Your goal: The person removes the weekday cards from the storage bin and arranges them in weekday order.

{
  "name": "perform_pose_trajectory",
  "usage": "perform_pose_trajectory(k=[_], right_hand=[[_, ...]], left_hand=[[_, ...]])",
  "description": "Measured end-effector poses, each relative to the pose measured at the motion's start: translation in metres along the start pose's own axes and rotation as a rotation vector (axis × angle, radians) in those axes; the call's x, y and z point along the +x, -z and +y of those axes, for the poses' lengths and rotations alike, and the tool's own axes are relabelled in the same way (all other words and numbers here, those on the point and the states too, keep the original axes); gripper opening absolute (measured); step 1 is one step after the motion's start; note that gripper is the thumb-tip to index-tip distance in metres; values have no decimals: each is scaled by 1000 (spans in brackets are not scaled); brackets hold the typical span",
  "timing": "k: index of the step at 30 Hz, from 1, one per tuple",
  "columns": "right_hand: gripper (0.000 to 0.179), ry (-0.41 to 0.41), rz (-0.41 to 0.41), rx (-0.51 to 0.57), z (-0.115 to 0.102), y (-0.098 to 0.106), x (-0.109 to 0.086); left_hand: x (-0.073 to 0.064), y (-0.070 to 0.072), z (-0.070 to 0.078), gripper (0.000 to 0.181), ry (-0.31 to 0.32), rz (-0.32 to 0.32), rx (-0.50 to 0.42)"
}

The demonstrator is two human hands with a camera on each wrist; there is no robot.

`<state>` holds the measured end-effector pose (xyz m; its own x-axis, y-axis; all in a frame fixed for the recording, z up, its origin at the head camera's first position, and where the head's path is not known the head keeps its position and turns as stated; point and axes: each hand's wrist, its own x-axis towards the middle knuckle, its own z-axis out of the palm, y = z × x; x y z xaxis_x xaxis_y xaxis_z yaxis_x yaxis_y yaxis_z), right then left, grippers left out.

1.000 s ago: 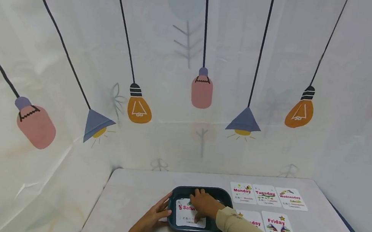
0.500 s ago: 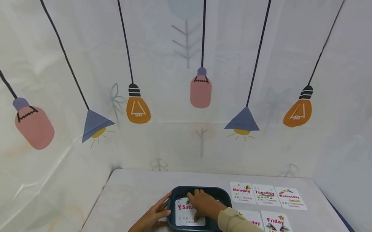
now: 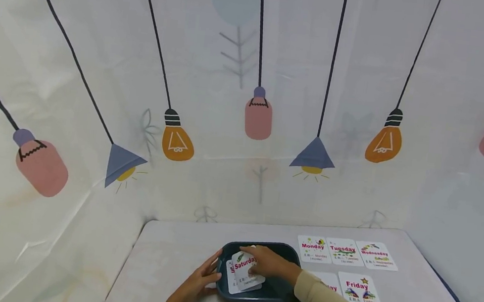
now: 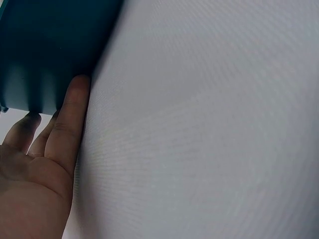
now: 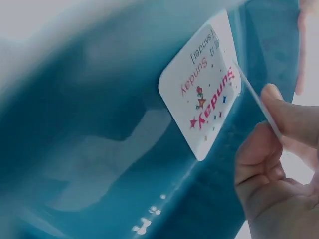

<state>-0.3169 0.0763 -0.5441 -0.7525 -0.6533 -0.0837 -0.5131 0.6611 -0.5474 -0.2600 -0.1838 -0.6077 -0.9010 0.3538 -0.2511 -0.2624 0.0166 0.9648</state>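
My right hand [image 3: 273, 262] pinches the Saturday card [image 3: 244, 272] between thumb and fingers, inside a dark teal tray [image 3: 256, 301]. In the right wrist view that card is seen edge-on, tilted up off the tray floor. Beneath it lies the Sunday card [image 5: 207, 94], flat in the tray and partly covered in the head view. My left hand [image 3: 196, 281] rests against the tray's left side, thumb and fingers at the wall. The left wrist view has its fingers [image 4: 67, 124] fairly straight, touching the teal wall close to the tabletop.
On the white table [image 3: 177, 243], right of the tray, Monday [image 3: 314, 250], Tuesday [image 3: 344, 252] and Wednesday [image 3: 376, 256] cards form a back row. In front lie the Friday card [image 3: 360, 292] and another card [image 3: 329, 281] partly behind my right sleeve. A lamp-patterned curtain [image 3: 220, 188] stands behind.
My right hand has lifted the Saturday card and tilted it up, which uncovers part of the Sunday card below. The left hand stays at the tray's side.
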Motion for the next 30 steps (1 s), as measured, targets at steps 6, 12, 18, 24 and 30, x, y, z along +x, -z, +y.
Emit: perform_pose_trajectory(k=[6,12,18,24,30], right_hand=[[57,44,56,109,9,2,-11],[50,79,128,179,23,6,-21],[40,20,182,286,34,14,-35],[29,-78,243,307,47,26,-48],[28,-103,313,387,61,43,-71]], left_hand=[[-1,-1,0,74,-2,11,11],[-1,-1,0,75,-3,23,7],[1,-1,-2,74,-4,21,14],[2,-2,-1,74,-4,24,11],[2,-2,1,76,1,28,15]])
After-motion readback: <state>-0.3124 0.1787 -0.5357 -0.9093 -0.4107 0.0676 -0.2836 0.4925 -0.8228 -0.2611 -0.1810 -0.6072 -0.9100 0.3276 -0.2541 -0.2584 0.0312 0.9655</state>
